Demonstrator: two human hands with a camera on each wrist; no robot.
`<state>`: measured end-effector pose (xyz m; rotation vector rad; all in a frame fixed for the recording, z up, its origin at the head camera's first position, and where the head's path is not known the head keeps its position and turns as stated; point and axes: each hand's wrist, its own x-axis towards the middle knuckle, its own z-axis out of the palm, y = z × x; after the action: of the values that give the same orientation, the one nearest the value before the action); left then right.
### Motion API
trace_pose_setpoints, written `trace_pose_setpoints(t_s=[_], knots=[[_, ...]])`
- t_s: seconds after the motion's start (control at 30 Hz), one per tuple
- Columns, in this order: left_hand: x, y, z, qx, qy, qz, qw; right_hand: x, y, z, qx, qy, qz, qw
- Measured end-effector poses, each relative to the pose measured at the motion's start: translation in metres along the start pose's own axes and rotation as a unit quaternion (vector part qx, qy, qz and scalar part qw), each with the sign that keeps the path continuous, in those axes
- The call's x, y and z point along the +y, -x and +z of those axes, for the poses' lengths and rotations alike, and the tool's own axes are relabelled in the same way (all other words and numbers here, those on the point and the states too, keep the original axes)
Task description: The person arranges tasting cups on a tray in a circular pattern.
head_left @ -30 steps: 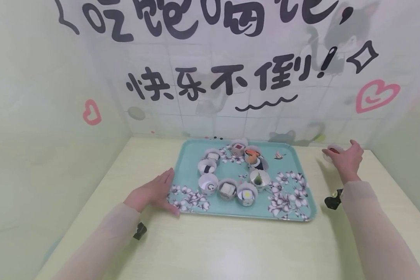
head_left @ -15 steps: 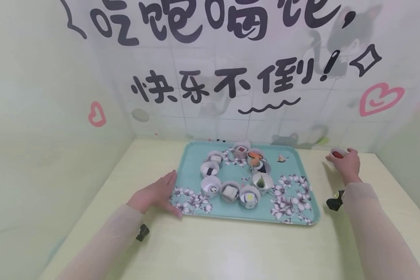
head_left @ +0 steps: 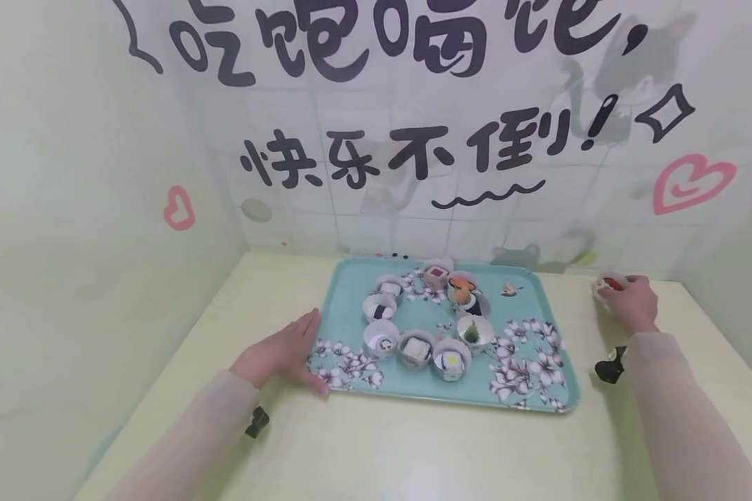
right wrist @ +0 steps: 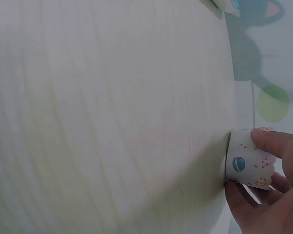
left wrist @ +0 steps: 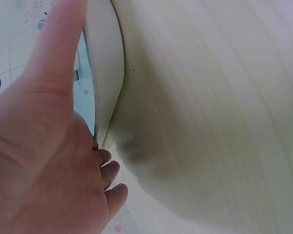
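Note:
My right hand (head_left: 636,305) holds a small patterned paper cup (right wrist: 249,158) between thumb and fingers, at the table's back right. Inside this cup in the head view is a red-topped piece that looks like sushi; its base is at or very near the table. My left hand (head_left: 282,353) lies along the left edge of a teal flowered tray (head_left: 345,285), fingers extended and thumb by the front left corner. On the tray, several paper cups (head_left: 381,339) with sushi-like pieces form a ring. One cup holds an orange-topped piece (head_left: 460,289), another a green leaf-like piece (head_left: 472,332).
The pale wooden table (head_left: 401,452) stretches in front of the tray and to both sides. A lettered wall covering (head_left: 388,229) stands close behind the tray. Plain side walls (head_left: 88,278) bound the table. A dark camera mount (head_left: 611,366) hangs at the right wrist.
The right hand has lowered the paper cup towards the table at the back right. The left hand stays at the tray's edge. The head view has shifted slightly.

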<state>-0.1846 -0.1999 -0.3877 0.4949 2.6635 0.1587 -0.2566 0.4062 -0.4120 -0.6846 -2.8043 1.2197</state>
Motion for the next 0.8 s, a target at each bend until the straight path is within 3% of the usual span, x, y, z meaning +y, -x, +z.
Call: trace_pose_setpoints(t_s=[0.3, 0.8], knots=[[0.001, 0.001, 0.0, 0.001, 0.002, -0.002, 1.0, 0.001, -0.002, -0.005, 0.005, 0.035, -0.014, 0.999], [0.001, -0.004, 0.002, -0.007, -0.007, 0.0, 1.0, -0.011, 0.017, -0.013, 0.015, 0.027, -0.056, 0.998]])
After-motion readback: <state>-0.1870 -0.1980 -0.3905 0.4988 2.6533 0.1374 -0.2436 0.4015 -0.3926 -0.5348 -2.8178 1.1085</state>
